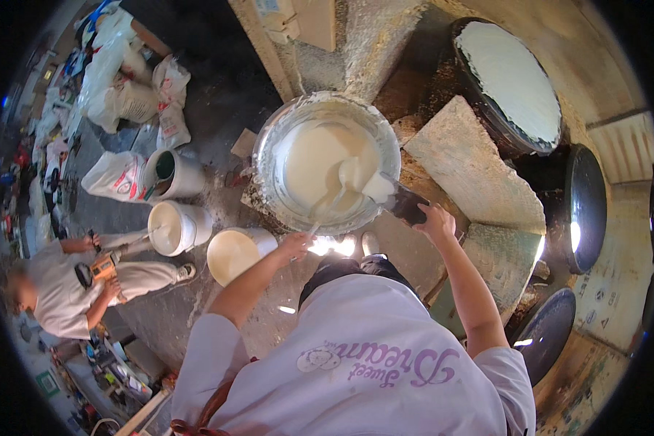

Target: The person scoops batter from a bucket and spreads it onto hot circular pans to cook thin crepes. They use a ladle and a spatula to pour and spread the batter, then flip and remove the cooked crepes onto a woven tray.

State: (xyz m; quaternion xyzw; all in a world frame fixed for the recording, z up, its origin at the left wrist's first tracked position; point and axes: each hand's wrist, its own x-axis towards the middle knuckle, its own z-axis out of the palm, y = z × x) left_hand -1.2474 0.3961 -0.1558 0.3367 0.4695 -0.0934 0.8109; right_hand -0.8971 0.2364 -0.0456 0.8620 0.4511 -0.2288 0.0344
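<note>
A wide metal basin [327, 163] of pale batter [316, 163] sits at upper centre of the frame, ringed closely by other things. To its right lies a rough stone slab [472, 167], and beyond that, at upper right, a round griddle [512, 80] covered with a white batter layer; two dark empty griddles [587, 207] follow down the right edge. Left of the basin stand three white buckets [178, 227] on the grey floor, with sacks [116, 174] further toward the upper left. At mid left another person [65, 287] crouches with an orange power tool [103, 267], well apart from the basin.

Open floor shows only in a strip between buckets and basin; the basin's lower rim is right at the person's feet, and the slab's edge crowds the right side.

The left hand [294, 245], just below the basin's lower rim, is closed around a thin pale handle [325, 211] that runs up into the batter. The right hand [436, 218], at the basin's right rim, is clenched on the dark handle of a scraper [396, 198] — its batter-coated blade dips into the mix near the rim.
</note>
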